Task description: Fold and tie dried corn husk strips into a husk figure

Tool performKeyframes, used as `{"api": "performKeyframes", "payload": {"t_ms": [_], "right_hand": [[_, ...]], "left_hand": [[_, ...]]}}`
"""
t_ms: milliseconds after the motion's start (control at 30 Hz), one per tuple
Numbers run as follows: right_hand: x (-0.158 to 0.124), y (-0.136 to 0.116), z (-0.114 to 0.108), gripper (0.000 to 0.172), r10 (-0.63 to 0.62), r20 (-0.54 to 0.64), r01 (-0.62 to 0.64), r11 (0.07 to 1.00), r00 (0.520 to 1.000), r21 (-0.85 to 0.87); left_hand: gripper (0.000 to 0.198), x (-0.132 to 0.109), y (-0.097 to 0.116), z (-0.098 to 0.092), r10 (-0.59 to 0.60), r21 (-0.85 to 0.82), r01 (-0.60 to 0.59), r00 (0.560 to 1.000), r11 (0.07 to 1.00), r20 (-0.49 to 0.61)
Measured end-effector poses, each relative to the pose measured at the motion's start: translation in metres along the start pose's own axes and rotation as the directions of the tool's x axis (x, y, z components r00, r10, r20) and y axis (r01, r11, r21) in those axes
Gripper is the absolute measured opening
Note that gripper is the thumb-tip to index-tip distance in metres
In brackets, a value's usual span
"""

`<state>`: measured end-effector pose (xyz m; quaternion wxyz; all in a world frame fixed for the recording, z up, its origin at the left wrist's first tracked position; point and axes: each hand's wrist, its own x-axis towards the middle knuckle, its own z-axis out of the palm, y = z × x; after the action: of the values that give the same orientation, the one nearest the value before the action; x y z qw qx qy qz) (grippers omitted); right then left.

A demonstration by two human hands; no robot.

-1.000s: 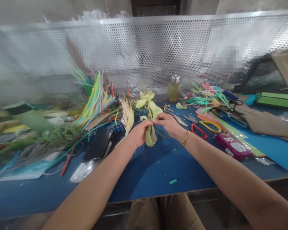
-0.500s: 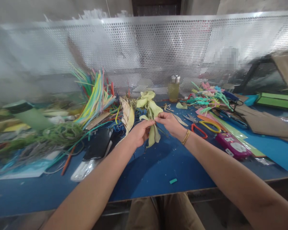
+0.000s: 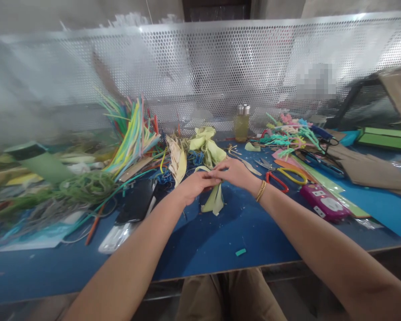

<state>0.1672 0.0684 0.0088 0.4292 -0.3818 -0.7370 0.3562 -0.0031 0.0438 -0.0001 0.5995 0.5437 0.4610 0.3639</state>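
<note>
Both hands meet over the middle of the blue table, fingertips pinched together. My left hand (image 3: 194,185) grips a pale green corn husk piece (image 3: 214,203), whose split ends hang below the fingers. From the right, my right hand (image 3: 234,173) pinches the same piece, its fingers lying over the left fingertips. The exact grip point is hidden by the fingers. Just behind the hands lies a heap of pale green husks (image 3: 205,141). A beige dried husk bundle (image 3: 177,162) lies left of that heap.
Scissors (image 3: 277,176) and a purple case (image 3: 325,203) lie to the right. A black pouch (image 3: 136,200), green yarn (image 3: 87,185) and colourful stems (image 3: 133,133) crowd the left. At the back, a yellowish jar (image 3: 242,125) stands before a perforated metal panel (image 3: 220,58).
My right hand has shifted left and turned over the left fingertips. The hanging husk ends have swung and now sit slightly lower. Surrounding things have stayed put.
</note>
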Motion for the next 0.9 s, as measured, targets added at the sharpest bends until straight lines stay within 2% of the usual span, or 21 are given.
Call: {"api": "performKeyframes", "payload": {"t_ms": [67, 133, 267, 400, 467, 567, 633, 767, 900], "right_hand": [[-0.001, 0.002, 0.003, 0.015, 0.040, 0.050, -0.038, 0.999, 0.998, -0.035], [-0.001, 0.003, 0.006, 0.013, 0.070, 0.010, -0.069, 0.996, 0.998, -0.050], [0.002, 0.004, 0.008, 0.022, 0.126, -0.105, -0.115, 0.987, 0.986, 0.112], [0.004, 0.001, 0.007, 0.029, 0.150, -0.135, -0.121, 0.972, 0.979, 0.200], [0.003, 0.000, 0.006, 0.030, 0.159, -0.099, -0.138, 0.972, 0.982, 0.191], [0.001, -0.002, 0.005, 0.028, 0.146, 0.019, -0.147, 0.971, 0.989, 0.186], [0.001, -0.002, 0.005, 0.027, 0.135, 0.044, -0.141, 0.973, 0.990, 0.183], [0.002, 0.001, 0.007, 0.028, 0.123, -0.030, -0.119, 0.988, 0.992, 0.099], [0.003, 0.005, 0.011, 0.027, 0.097, -0.076, -0.100, 0.995, 0.992, -0.030]], "left_hand": [[0.028, -0.001, 0.001, 0.000, -0.023, -0.011, 0.023, 1.000, 1.000, 0.013], [0.028, -0.002, 0.003, -0.001, -0.051, -0.058, 0.052, 0.999, 0.997, 0.013], [0.020, -0.002, 0.006, 0.001, -0.122, -0.245, 0.123, 0.992, 0.962, 0.017], [0.007, -0.003, 0.010, 0.004, -0.136, -0.386, 0.152, 0.988, 0.910, 0.067], [0.005, -0.003, 0.011, 0.004, -0.129, -0.409, 0.152, 0.988, 0.900, 0.084], [0.004, -0.001, 0.011, 0.003, -0.139, -0.422, 0.173, 0.984, 0.890, 0.109], [0.002, 0.000, 0.009, 0.002, -0.152, -0.432, 0.185, 0.982, 0.883, 0.110], [0.003, 0.004, 0.005, 0.002, -0.149, -0.438, 0.152, 0.988, 0.886, 0.042], [0.005, 0.005, 0.003, 0.003, -0.137, -0.416, 0.140, 0.990, 0.899, 0.036]]}}
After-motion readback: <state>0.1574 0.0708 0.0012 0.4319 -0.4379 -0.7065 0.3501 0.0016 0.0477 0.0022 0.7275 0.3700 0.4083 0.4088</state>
